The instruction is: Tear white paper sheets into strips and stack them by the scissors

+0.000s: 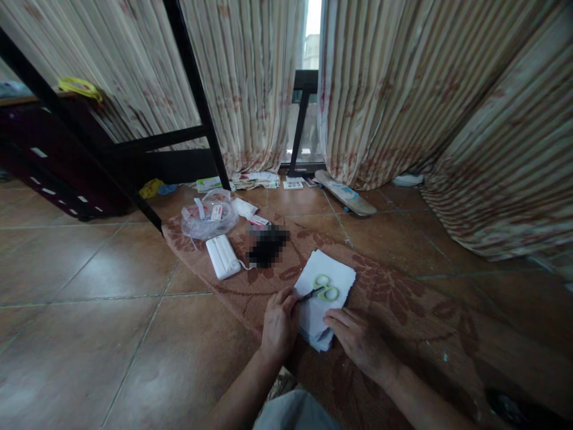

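Brown rug (385, 280) on tiled floor (98, 346): paper stack (313, 315), plastic bag (206, 227), 1 white boxy object (221, 257).

One head-worn view looked forward and down, with the left hand (280, 325) and right hand (358, 340) near, the rug (385, 280) beneath, curtains (250, 77) beyond.

paper sheets (341, 276): matt, smooth | scissor handles (323, 291): plastic | rug (389, 286): rough woven cloth | floor tiles (111, 340): glossy

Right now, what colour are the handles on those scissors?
The scissors' handles are pale yellow-green, seen best in the head view.
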Action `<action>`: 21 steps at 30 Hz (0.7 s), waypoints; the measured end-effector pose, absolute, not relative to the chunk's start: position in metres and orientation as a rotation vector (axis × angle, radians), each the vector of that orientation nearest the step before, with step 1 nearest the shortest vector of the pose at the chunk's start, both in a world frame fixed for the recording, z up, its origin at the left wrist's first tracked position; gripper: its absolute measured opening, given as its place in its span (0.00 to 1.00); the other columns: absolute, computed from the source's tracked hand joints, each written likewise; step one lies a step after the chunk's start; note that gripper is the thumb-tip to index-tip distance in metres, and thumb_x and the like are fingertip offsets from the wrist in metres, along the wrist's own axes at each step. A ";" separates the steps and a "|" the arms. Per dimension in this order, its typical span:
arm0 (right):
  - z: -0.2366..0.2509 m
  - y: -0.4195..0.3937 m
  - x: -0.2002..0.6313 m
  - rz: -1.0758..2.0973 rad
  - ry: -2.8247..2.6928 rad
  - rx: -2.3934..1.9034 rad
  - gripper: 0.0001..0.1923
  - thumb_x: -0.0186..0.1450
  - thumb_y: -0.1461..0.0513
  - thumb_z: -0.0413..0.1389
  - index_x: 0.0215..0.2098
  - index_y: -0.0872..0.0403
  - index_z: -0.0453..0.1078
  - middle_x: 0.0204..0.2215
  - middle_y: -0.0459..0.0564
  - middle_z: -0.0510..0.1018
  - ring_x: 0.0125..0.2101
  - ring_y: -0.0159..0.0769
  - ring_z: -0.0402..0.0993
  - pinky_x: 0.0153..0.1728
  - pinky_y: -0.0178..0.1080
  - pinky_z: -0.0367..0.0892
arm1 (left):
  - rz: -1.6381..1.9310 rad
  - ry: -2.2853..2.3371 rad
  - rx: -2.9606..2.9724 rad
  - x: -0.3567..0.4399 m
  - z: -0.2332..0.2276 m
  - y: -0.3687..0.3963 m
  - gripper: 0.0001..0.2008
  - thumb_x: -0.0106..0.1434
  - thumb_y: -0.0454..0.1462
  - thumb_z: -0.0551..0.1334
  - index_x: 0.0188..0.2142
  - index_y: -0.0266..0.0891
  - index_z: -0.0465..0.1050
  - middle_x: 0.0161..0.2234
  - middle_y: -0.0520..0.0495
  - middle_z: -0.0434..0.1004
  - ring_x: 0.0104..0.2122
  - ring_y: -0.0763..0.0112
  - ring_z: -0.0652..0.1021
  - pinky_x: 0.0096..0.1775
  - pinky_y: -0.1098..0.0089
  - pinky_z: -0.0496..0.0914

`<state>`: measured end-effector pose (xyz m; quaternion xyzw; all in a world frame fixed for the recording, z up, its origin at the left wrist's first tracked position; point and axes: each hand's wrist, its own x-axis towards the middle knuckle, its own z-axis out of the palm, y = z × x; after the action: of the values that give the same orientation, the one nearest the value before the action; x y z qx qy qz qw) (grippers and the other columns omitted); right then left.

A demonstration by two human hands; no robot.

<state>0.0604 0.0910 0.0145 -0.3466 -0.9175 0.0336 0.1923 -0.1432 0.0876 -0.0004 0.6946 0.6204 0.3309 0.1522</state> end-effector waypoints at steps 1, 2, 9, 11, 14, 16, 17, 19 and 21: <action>0.018 0.093 0.060 0.108 -2.569 -0.964 0.13 0.68 0.68 0.44 0.39 0.56 0.70 0.38 0.53 0.76 0.39 0.38 0.72 0.41 0.41 0.71 | 0.956 1.780 2.013 -0.143 0.000 0.088 0.11 0.63 0.30 0.57 0.42 0.41 0.75 0.48 0.46 0.73 0.47 0.63 0.73 0.50 0.60 0.68; 0.021 0.094 0.059 0.114 -2.566 -0.960 0.12 0.68 0.68 0.45 0.37 0.56 0.70 0.37 0.53 0.75 0.37 0.37 0.71 0.41 0.41 0.70 | 0.962 1.781 2.030 -0.142 0.000 0.088 0.10 0.64 0.30 0.57 0.41 0.40 0.75 0.48 0.46 0.73 0.46 0.63 0.73 0.49 0.60 0.69; 0.036 0.097 0.061 0.071 -2.612 -0.923 0.14 0.69 0.66 0.44 0.38 0.55 0.71 0.38 0.53 0.76 0.38 0.37 0.73 0.41 0.40 0.71 | 0.991 1.790 2.082 -0.142 -0.001 0.088 0.08 0.63 0.28 0.57 0.38 0.39 0.74 0.45 0.45 0.74 0.43 0.62 0.73 0.47 0.60 0.69; 0.039 0.093 0.065 0.050 -2.628 -0.912 0.16 0.70 0.67 0.41 0.42 0.55 0.71 0.40 0.54 0.77 0.39 0.37 0.73 0.41 0.39 0.72 | 1.005 1.791 2.087 -0.142 -0.002 0.088 0.09 0.63 0.28 0.58 0.38 0.39 0.73 0.44 0.45 0.74 0.43 0.63 0.73 0.47 0.60 0.70; 0.040 0.086 0.074 0.023 -2.627 -0.922 0.18 0.70 0.67 0.39 0.47 0.56 0.70 0.43 0.55 0.77 0.42 0.37 0.74 0.43 0.39 0.73 | 1.015 1.790 2.088 -0.142 -0.005 0.089 0.08 0.63 0.28 0.57 0.39 0.39 0.73 0.44 0.46 0.74 0.42 0.63 0.73 0.46 0.60 0.70; 0.040 0.081 0.083 0.015 -2.610 -0.946 0.18 0.70 0.68 0.40 0.48 0.56 0.69 0.45 0.55 0.76 0.44 0.37 0.74 0.45 0.39 0.73 | 1.015 1.784 2.088 -0.143 -0.005 0.089 0.08 0.64 0.29 0.57 0.38 0.39 0.73 0.44 0.45 0.74 0.43 0.63 0.73 0.47 0.59 0.70; 0.039 0.078 0.088 0.017 -2.595 -0.959 0.18 0.70 0.68 0.41 0.49 0.56 0.69 0.46 0.55 0.76 0.45 0.37 0.74 0.47 0.39 0.72 | 1.016 1.781 2.087 -0.143 -0.005 0.089 0.08 0.64 0.29 0.56 0.38 0.39 0.73 0.44 0.45 0.74 0.43 0.63 0.73 0.47 0.59 0.70; 0.037 0.070 0.100 0.024 -2.549 -0.986 0.17 0.69 0.68 0.43 0.50 0.56 0.69 0.48 0.55 0.76 0.47 0.36 0.73 0.50 0.39 0.71 | 1.022 1.773 2.086 -0.143 -0.005 0.089 0.08 0.64 0.30 0.56 0.38 0.39 0.73 0.44 0.45 0.74 0.43 0.62 0.73 0.47 0.59 0.69; 0.034 0.058 0.114 0.023 -2.477 -1.033 0.17 0.68 0.68 0.45 0.52 0.55 0.68 0.50 0.54 0.75 0.49 0.36 0.72 0.52 0.37 0.70 | 1.031 1.773 2.085 -0.143 -0.004 0.088 0.08 0.65 0.30 0.56 0.39 0.39 0.73 0.43 0.45 0.74 0.43 0.62 0.73 0.47 0.59 0.70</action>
<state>0.1144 0.0581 0.0339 -0.3748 -0.8988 0.0084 0.2271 -0.1426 0.0884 -0.0041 0.7087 0.6027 0.3503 0.1083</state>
